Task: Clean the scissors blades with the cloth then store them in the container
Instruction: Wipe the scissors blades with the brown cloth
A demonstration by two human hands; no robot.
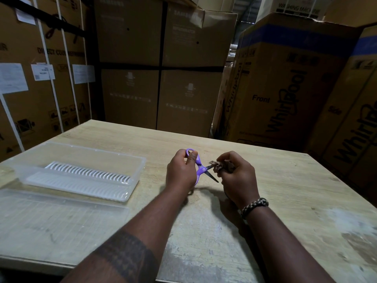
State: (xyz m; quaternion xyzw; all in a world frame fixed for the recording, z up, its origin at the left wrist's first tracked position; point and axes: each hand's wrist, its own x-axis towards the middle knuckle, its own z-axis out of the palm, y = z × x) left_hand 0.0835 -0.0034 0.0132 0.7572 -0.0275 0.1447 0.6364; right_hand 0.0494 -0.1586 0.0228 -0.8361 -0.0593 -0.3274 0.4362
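Purple scissors [201, 170]: held up off the table [285, 190] between both hands, blades spread, tips aimed right at the cloth.
Left hand [180, 170]: curled round the handles, thumb at the upper loop; I read it as the holding hand.
Right hand [237, 178]: fingers closed on a bunched brown cloth [220, 166] that wraps the upper blade's tip; lower blade bare, just beside the knuckles.
Long axis: handles at the left hand, tips toward the right, so I'd wipe pivot-to-tip, rightward.
Container [140, 160]: clear, open, white slotted insert [85, 176] inside; left of the left hand, well apart from the right; lid [61, 217] flat in front of it.
Stage: I judge cleaning underway, storing not yet done; left hand is nearer the container.
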